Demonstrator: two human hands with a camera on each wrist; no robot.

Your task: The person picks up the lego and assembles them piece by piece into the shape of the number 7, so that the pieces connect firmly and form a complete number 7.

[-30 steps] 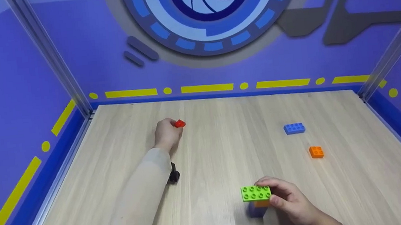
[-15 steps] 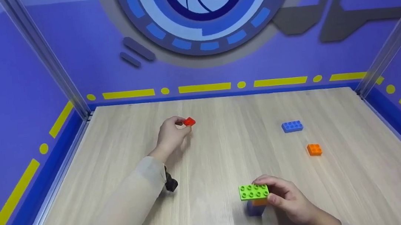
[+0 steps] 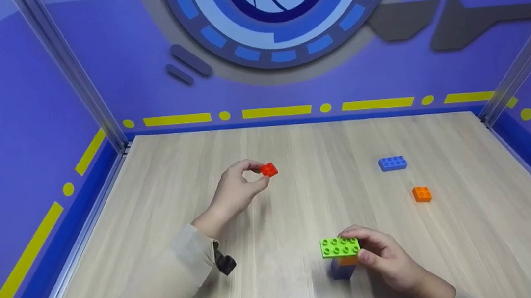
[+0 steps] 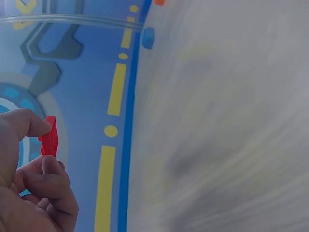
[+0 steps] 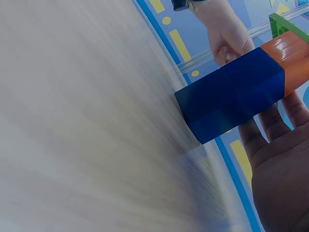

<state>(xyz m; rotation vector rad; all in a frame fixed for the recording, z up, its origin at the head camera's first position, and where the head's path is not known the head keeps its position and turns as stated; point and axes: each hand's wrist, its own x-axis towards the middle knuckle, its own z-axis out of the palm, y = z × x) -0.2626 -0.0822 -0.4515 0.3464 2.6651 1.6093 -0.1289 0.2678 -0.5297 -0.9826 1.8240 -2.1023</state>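
My left hand (image 3: pixel 237 190) pinches a small red toy brick (image 3: pixel 268 170) between thumb and forefinger, raised over the table. The left wrist view shows the same red brick (image 4: pixel 49 136) edge-on at the fingertips. Nearer to me, my right hand (image 3: pixel 391 261) grips the upper part of a brick tower from its right side, thumb in front and fingers behind. A flat lime-green brick (image 3: pixel 340 247) tops the tower, overhanging to the left. Beneath it come an orange brick (image 5: pixel 289 60) and two dark blue bricks (image 5: pixel 231 96). The tower looks upright; its contact with the table is unclear.
A loose blue brick (image 3: pixel 393 163) lies on the wooden table (image 3: pixel 187 152) at the right rear. Nearer and slightly further right sits a loose orange brick (image 3: pixel 422 194). Purple-blue printed panels (image 3: pixel 191 97) wall in the back and both sides, with metal posts at the corners.
My left hand has lifted the red brick and carried it rightward and slightly nearer to me. The right hand and the tower stay in about the same place.
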